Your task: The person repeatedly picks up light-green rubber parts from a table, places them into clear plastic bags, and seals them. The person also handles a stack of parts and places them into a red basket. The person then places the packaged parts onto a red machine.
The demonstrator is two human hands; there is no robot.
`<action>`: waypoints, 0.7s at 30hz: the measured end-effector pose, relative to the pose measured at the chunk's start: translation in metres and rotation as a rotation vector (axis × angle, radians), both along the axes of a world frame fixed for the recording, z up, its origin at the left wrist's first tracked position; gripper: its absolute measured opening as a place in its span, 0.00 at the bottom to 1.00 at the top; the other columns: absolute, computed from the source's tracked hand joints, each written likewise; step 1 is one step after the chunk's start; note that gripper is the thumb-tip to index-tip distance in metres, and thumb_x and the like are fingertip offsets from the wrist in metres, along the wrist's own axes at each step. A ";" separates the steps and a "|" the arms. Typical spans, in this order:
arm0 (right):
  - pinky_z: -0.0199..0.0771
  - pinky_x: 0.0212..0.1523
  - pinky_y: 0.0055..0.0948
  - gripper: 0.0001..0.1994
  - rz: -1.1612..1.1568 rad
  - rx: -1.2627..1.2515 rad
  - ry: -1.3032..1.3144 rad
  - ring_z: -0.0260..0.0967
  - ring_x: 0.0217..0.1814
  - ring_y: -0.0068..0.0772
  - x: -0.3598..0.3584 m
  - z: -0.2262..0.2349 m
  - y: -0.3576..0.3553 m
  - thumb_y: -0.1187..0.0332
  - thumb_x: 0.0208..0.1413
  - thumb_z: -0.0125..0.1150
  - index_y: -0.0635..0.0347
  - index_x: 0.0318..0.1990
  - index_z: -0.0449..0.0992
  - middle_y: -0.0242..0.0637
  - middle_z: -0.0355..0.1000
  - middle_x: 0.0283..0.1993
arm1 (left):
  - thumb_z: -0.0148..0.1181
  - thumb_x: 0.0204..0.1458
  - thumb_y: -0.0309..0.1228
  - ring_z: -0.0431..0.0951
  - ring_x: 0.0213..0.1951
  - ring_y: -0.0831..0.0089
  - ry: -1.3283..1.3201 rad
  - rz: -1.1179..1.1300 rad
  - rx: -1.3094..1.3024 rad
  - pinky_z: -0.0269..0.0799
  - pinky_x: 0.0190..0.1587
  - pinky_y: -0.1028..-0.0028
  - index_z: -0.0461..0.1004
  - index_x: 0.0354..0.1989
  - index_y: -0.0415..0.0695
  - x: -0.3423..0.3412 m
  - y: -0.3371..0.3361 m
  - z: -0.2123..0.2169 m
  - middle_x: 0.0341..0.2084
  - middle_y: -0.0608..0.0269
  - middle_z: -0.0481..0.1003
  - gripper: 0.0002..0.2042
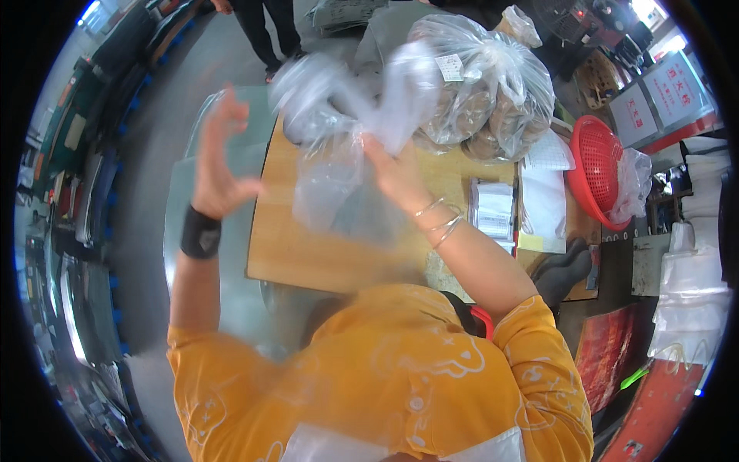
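Observation:
My right hand (pixel 389 171) is closed on a clear plastic bag (pixel 327 192) above the wooden table. The bag's top flares out in two blurred lobes beyond my fingers, and its lower part hangs toward me. What lies inside it, if anything, I cannot make out. To the left, apart from the bag, my left hand (pixel 221 158) is raised with thumb and fingers spread, smeared by motion and holding nothing. Just past my right hand stand large clear plastic bags (pixel 493 92) filled with round brownish things, one with a white label.
The wooden table (pixel 308 258) also bears stacked papers (pixel 493 206) and a white sheet (pixel 543 208). At its right sits a red plastic basket (pixel 596 165) with a clear bag over its rim. A fan (pixel 562 19) stands at the far right. Beyond the table a person (pixel 265 31) is standing.

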State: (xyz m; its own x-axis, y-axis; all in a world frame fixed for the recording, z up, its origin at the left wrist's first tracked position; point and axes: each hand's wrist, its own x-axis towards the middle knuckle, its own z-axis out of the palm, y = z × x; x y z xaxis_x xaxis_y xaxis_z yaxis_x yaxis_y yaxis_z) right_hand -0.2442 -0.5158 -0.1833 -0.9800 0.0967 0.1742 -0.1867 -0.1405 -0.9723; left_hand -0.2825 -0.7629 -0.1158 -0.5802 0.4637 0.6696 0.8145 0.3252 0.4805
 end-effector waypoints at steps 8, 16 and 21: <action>0.69 0.42 0.41 0.16 0.163 0.656 0.487 0.72 0.38 0.49 -0.002 -0.012 -0.040 0.62 0.51 0.57 0.60 0.45 0.72 0.44 0.75 0.35 | 0.66 0.39 0.46 0.67 0.54 0.56 -0.701 -0.160 -0.148 0.51 0.63 0.61 0.61 0.54 0.40 0.023 0.042 -0.234 0.46 0.51 0.71 0.36; 0.61 0.55 0.44 0.20 0.621 0.829 0.075 0.64 0.56 0.48 0.000 -0.015 -0.044 0.64 0.43 0.64 0.56 0.47 0.72 0.43 0.68 0.53 | 0.57 0.49 0.41 0.67 0.55 0.58 -1.113 -0.574 0.365 0.44 0.67 0.57 0.69 0.44 0.42 0.034 0.122 -0.180 0.42 0.54 0.72 0.18; 0.57 0.56 0.50 0.27 0.148 0.886 0.318 0.57 0.61 0.54 0.044 -0.017 0.020 0.63 0.44 0.66 0.54 0.54 0.68 0.44 0.63 0.56 | 0.50 0.56 0.37 0.72 0.46 0.61 -1.013 -0.320 0.543 0.50 0.65 0.57 0.69 0.39 0.42 0.051 0.128 -0.177 0.34 0.59 0.71 0.11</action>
State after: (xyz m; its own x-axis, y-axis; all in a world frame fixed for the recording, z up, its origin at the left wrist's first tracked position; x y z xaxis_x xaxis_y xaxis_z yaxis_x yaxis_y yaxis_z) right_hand -0.2004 -0.4960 -0.2002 -0.8657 -0.3196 0.3853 -0.5003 0.5800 -0.6428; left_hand -0.2319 -0.6347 -0.2926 -0.8675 0.4810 0.1270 -0.0074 -0.2677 0.9635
